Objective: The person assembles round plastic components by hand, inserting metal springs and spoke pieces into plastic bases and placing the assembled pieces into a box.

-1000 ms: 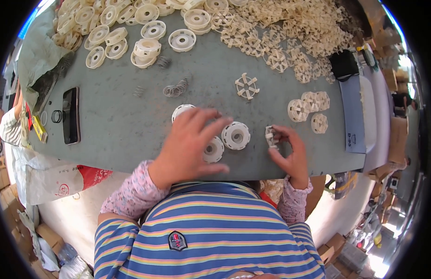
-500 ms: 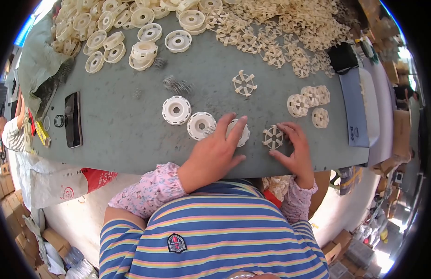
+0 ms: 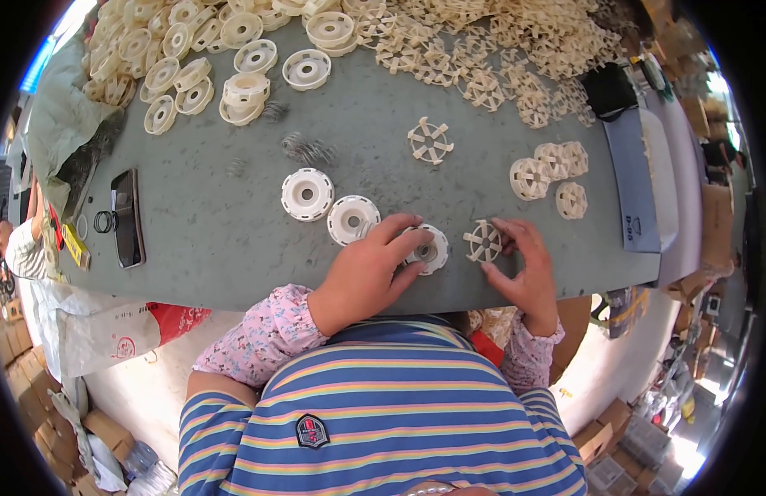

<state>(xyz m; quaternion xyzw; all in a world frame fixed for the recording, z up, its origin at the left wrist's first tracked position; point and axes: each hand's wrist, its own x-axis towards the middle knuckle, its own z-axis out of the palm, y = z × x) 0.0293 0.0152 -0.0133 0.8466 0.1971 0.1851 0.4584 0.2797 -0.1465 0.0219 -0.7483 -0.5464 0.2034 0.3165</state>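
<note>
On the grey-green table, my left hand (image 3: 362,273) bends its fingers and thumb round the left side of a white plastic disc (image 3: 435,251). A small coil spring (image 3: 424,251) seems to sit in that disc's middle. My right hand (image 3: 528,269) pinches a cream spoked plastic ring (image 3: 483,242) between thumb and fingers, just right of the disc. Two more white discs lie to the left: one disc (image 3: 352,221) close to my left hand, and another disc (image 3: 307,195) farther off. Beyond my hands rests a loose spoked ring (image 3: 431,140).
Loose coil springs (image 3: 309,150) lie behind the discs. Heaps of cream wheels (image 3: 255,56) and spoked rings (image 3: 482,87) cover the far side. Several stacked spoked parts (image 3: 529,179) stand at right, beside a blue-grey box (image 3: 632,182). A phone (image 3: 128,219) lies at left.
My left hand has drawn its fingers back and bent them at the disc's left edge, uncovering more of it. The right hand stays at the spoked ring. The whole view has shifted slightly.
</note>
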